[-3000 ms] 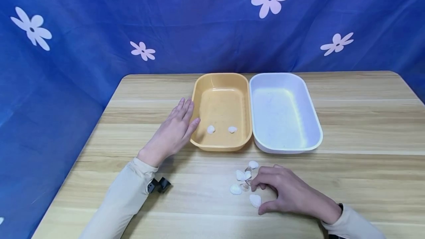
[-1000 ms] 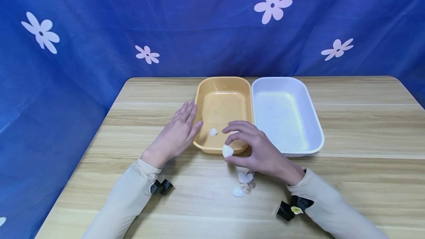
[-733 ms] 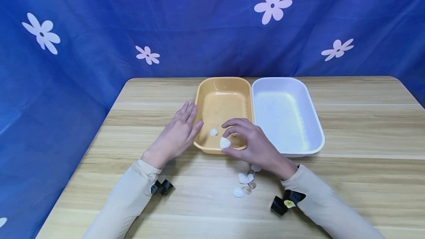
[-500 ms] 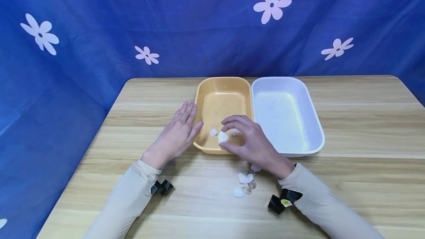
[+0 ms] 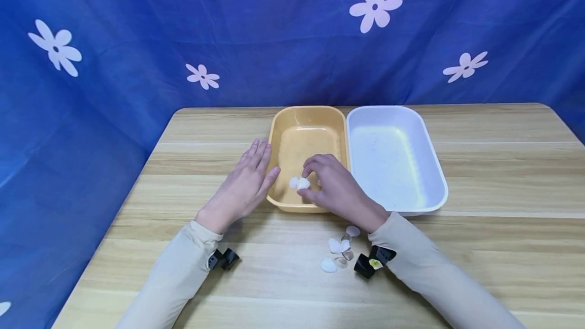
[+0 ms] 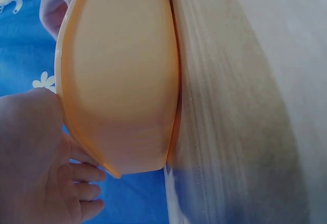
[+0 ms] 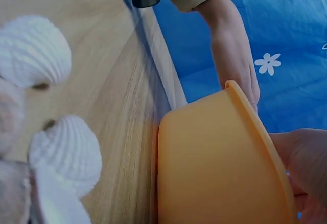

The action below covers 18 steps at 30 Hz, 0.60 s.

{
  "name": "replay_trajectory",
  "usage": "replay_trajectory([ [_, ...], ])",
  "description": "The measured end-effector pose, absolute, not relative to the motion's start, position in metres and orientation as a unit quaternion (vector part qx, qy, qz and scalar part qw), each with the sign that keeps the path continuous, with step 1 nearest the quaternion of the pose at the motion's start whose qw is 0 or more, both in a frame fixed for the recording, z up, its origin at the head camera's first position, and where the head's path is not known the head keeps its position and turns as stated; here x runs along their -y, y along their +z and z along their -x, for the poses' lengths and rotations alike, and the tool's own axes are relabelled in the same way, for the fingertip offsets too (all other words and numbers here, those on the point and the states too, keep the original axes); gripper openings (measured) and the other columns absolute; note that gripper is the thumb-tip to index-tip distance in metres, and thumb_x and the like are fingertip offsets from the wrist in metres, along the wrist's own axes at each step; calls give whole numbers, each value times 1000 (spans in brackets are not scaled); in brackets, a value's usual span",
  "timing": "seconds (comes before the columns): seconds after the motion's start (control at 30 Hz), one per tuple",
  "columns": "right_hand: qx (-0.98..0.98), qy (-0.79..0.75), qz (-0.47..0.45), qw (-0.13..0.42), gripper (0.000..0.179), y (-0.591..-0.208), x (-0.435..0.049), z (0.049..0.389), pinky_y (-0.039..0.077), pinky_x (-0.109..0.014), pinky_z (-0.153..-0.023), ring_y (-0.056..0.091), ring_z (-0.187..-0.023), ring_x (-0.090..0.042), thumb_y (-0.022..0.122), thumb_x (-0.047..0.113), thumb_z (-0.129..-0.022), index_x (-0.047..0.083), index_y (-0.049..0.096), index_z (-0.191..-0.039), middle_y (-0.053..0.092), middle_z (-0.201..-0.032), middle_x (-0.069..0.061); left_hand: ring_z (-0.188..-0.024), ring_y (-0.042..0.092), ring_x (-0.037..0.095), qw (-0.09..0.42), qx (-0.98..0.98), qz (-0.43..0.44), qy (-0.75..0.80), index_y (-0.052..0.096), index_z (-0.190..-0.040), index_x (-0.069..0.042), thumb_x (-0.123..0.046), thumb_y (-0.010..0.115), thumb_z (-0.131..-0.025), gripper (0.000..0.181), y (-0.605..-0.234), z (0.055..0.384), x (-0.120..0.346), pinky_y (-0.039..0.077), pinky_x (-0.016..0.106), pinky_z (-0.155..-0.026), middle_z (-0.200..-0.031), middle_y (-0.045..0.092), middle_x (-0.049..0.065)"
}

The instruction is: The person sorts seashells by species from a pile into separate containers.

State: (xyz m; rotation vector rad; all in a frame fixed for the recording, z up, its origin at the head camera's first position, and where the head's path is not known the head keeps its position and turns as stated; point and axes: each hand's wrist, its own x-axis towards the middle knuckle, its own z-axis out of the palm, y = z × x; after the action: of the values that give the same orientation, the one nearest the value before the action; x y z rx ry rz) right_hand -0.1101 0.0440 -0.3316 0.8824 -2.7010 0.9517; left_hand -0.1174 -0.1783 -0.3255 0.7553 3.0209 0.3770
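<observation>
A small yellow sticker [image 5: 376, 264] shows on the black camera [image 5: 364, 267] at the right wrist; any print on it is too small to read. Two tubs stand side by side on the wooden table [image 5: 502, 176]: an orange tub [image 5: 299, 207] and a white tub [image 5: 422, 209]. Inside the orange tub lies one pale shell [image 5: 293, 183], with a bit of another partly hidden by the right hand [image 5: 335, 184]. That hand pinches a white shell [image 5: 303, 184] between thumb and fingers at the near end of the orange tub; whether it touches the bottom I cannot tell. The left hand [image 5: 244, 179] rests at that tub's left rim, fingers straight. Seven shells [image 5: 328, 265] cluster on the table, four white and three brownish.
</observation>
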Motion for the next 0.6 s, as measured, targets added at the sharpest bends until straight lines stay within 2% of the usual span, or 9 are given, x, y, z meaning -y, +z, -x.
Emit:
replay_trajectory([
  [0.37,909,289,-293,64,25,-331,-44,112,45,-37,-100,55,-112,-28,80,21,-79,3,72,-95,66,-113,-9,-146,5,36,0,-963,-240,122,18,-149,9,-44,22,-105,69,-326,118,178,10,47,-120,-157,13,25],
  [0.6,889,325,-311,87,21,-323,-55,103,46,-38,-98,54,-112,-26,80,16,-79,3,72,-95,65,-111,-8,-147,4,35,2,-963,-239,121,18,-149,9,-44,21,-105,69,-327,118,178,11,48,-119,-157,13,25],
])
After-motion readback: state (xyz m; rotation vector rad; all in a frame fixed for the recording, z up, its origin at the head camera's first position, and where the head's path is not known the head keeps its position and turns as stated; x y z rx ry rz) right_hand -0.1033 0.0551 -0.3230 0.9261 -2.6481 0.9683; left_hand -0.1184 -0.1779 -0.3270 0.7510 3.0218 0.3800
